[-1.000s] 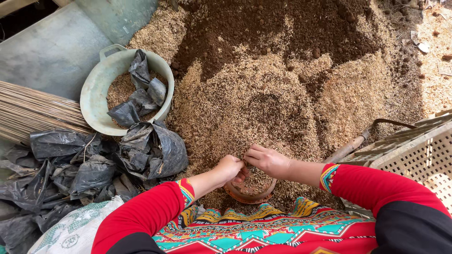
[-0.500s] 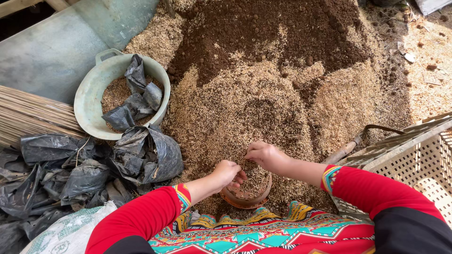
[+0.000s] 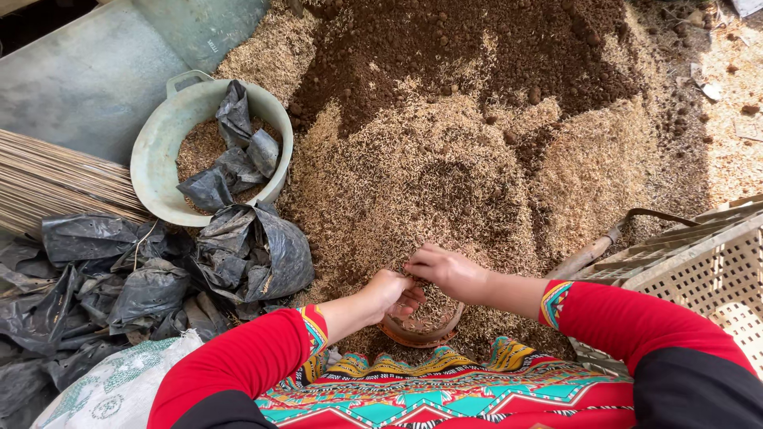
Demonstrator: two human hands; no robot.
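Ahead of both hands, the broad husk-and-soil heap point(image 3: 445, 159) lies open, giving free reach forward and up the slope. To the left, crumpled black plastic bags point(image 3: 246, 250) and a pale green basin point(image 3: 151, 151) crowd the way. To the right, a slatted plastic crate point(image 3: 699, 254) and a tool handle point(image 3: 588, 253) close off that side.

The pot point(image 3: 421, 326) sits before my lap with the husk heap point(image 3: 445, 175) beyond it, basin point(image 3: 159, 159) and bags point(image 3: 119, 286) left, crate point(image 3: 699, 262) right.
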